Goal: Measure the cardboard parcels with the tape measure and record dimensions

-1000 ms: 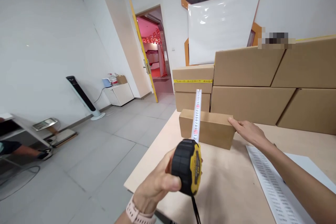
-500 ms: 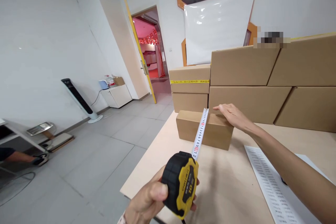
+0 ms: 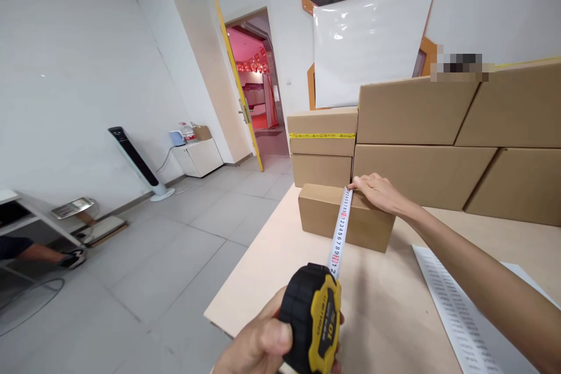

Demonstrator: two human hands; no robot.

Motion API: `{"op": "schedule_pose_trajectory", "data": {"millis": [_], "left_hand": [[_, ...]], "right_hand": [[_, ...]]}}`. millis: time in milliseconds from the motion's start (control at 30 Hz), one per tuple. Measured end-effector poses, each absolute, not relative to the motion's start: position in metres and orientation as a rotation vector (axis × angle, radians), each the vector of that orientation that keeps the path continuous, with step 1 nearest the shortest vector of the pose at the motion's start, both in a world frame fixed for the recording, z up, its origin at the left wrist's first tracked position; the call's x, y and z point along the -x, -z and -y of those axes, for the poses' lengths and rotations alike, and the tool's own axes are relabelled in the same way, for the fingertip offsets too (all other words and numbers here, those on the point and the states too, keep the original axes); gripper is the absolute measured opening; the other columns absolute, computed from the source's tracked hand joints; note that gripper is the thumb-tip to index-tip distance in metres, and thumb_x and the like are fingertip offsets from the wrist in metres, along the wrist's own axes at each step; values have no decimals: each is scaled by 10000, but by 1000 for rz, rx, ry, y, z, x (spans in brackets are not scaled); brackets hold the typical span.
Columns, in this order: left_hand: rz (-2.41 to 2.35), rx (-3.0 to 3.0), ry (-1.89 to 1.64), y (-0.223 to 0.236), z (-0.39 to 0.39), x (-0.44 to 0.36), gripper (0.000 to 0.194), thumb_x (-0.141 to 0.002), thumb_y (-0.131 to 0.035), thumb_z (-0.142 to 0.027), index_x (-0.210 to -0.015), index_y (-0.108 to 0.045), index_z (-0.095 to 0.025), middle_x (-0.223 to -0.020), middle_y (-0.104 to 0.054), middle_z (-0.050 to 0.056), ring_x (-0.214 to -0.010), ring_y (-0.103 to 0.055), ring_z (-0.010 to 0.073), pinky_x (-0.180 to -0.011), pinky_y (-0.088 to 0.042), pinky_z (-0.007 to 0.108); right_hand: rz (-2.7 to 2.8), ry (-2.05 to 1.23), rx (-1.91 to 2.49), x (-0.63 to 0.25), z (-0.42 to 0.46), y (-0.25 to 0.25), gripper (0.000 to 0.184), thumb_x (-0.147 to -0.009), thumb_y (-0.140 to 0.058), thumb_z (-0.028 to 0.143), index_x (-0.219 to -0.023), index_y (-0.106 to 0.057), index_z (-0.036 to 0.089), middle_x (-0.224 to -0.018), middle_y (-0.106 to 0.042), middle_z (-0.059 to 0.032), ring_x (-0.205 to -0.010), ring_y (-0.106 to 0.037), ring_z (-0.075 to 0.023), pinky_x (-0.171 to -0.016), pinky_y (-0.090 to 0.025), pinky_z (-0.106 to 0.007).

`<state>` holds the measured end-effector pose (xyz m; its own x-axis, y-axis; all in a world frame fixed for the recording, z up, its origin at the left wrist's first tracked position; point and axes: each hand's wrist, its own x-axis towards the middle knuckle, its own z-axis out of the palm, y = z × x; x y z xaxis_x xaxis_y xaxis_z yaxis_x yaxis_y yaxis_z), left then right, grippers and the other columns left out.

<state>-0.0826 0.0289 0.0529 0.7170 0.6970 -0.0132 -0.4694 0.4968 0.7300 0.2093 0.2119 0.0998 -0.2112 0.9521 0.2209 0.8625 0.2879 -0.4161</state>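
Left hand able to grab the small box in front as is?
Probably not: the left hand is wrapped around the tape measure, so it looks occupied. The way to the small box seems mostly free, with only the blade crossing it.

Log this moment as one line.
left hand: holds tape measure | right hand: at free end of blade | blade: out, crossing box in view | box: on table

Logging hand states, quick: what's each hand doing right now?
Left hand: closed, holding the tape measure.
Right hand: at the tip of the tape blade, over the small box; whether it pinches the blade cannot be told.
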Motion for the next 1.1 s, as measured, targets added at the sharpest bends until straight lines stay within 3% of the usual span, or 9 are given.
{"op": "schedule_pose_trajectory", "data": {"millis": [267, 467, 1100], "left_hand": [[-221, -718, -715, -68, -32, 73, 692, -733, -728, -390, -1330, -488, -134, -1184, -631, 172, -998, -640, 279, -871, -505, 436], [-308, -702, -733, -57, -23, 79, 751, -722, -718, -337, -1394, -432, -163, -1251, -603, 180, -1078, -605, 335, -944, -448, 507], [-316, -721, -728, -53, -22, 77, 729, -692, -738, -327, -1357, -483, -172, -1243, -603, 172, -1063, -602, 321, -936, -454, 499]], "right_hand": [[2223, -133, 1648, -200, -215, -109, 629, -974, -136, 408, -930, -738, 232, -1083, -714, -58, -1079, -522, -260, -974, -307, -424], [2245, -126, 1662, -196, -215, -114, 566, -970, -196, 356, -885, -735, 206, -1005, -736, -94, -1034, -550, -264, -935, -325, -409], [2143, -288, 1699, -195, -206, -122, 558, -955, -212, 363, -855, -740, 213, -1092, -732, -34, -982, -604, -261, -937, -348, -378]]}}
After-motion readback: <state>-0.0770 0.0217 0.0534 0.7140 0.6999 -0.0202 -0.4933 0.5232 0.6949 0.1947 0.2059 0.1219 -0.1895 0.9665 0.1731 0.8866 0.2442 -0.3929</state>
